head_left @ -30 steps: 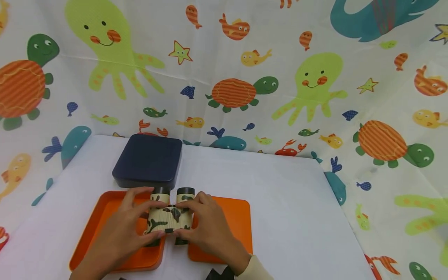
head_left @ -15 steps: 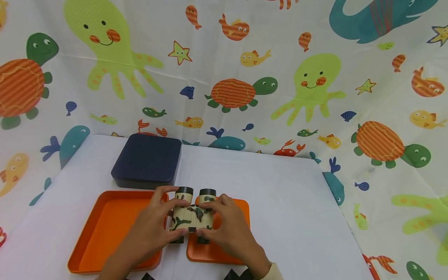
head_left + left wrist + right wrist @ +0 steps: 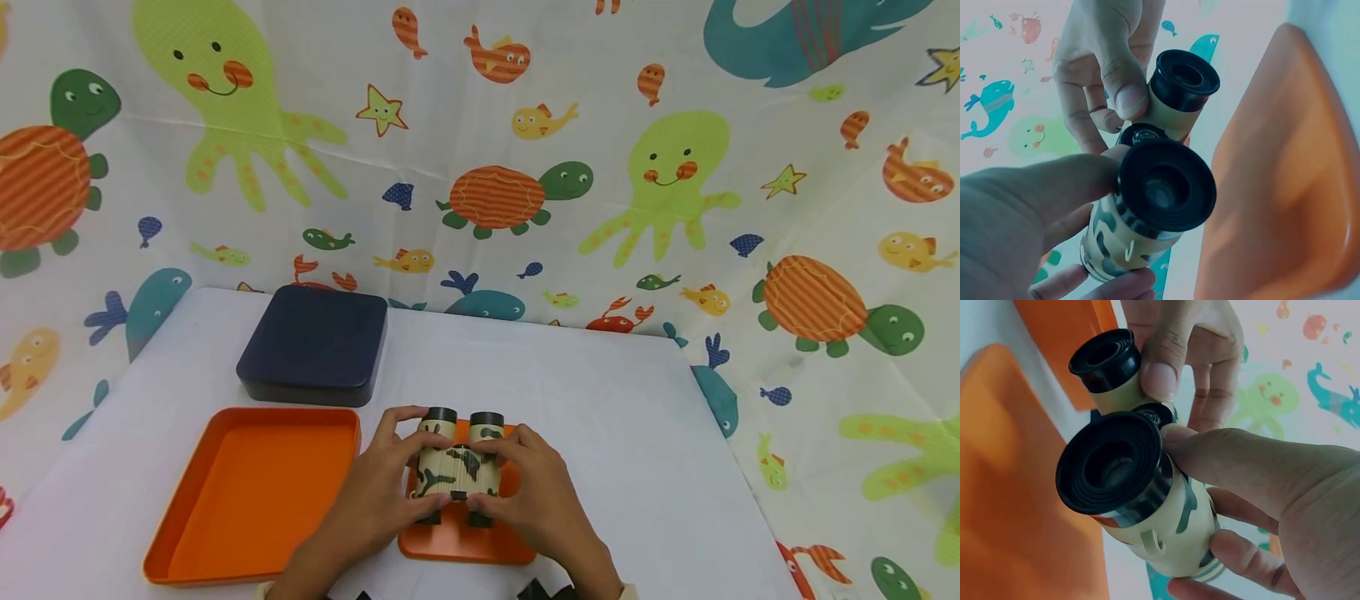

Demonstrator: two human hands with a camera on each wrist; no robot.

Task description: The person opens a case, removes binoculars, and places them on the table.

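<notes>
Both hands hold a pair of camouflage binoculars (image 3: pixel 459 471), cream with green patches and black ends. My left hand (image 3: pixel 375 492) grips the left barrel, thumb near the centre. My right hand (image 3: pixel 540 492) grips the right barrel the same way. In the head view the binoculars appear over the smaller orange tray (image 3: pixel 450 546); the left wrist view shows a gap between them and that orange surface (image 3: pixel 1285 187). Black eyecups (image 3: pixel 1110 469) face the right wrist camera, and a small strap loop (image 3: pixel 1152 542) stands on the barrel's side.
A larger orange tray (image 3: pixel 153 550) lies to the left. Behind it sits a dark navy case (image 3: pixel 315 342). The white table (image 3: pixel 637 442) extends to the right, and a curtain (image 3: pixel 450 83) printed with sea animals hangs behind and at the sides.
The two hands have carried the binoculars to the right, from the gap between the trays and the larger tray's edge to over the smaller tray. The grip looks the same.
</notes>
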